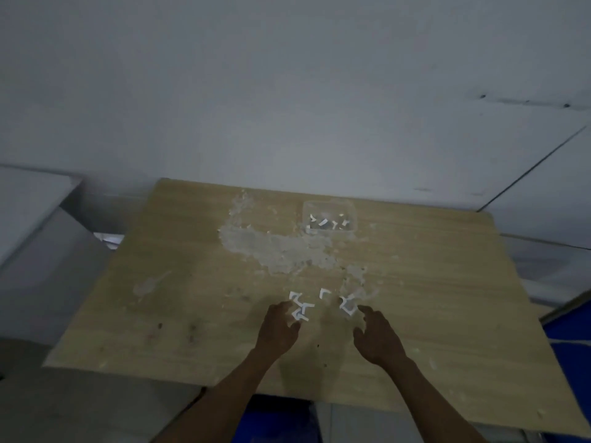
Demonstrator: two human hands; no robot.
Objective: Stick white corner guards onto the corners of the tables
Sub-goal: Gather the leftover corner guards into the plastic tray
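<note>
Dim grey wall fills the upper half of the view, and below it a pale wood-grain counter (160, 298) spreads out, marked by a rough whitish patch (271, 247) near its middle. Beyond that patch, toward the wall, sits a clear plastic container (329, 215) with small white pieces inside.

Nearer the person than the patch, several white corner guards (302, 306) lie loose on the counter in a small scatter: a cluster of them to the left, one alone (324, 294) in the middle, and another (348, 306) to the right.

Both bare forearms reach in from the bottom edge, angled toward each other. The left hand (278, 327) is held palm down with its fingers bent and spread, their tips at the left cluster of guards; whether it actually pinches one cannot be told in the blur. The right hand (377, 334) hovers just right of the scatter, fingers loosely curled and apart, its forefinger close beside the rightmost guard, holding nothing that shows.

Blue surfaces (572, 346) show below the counter's right edge.
</note>
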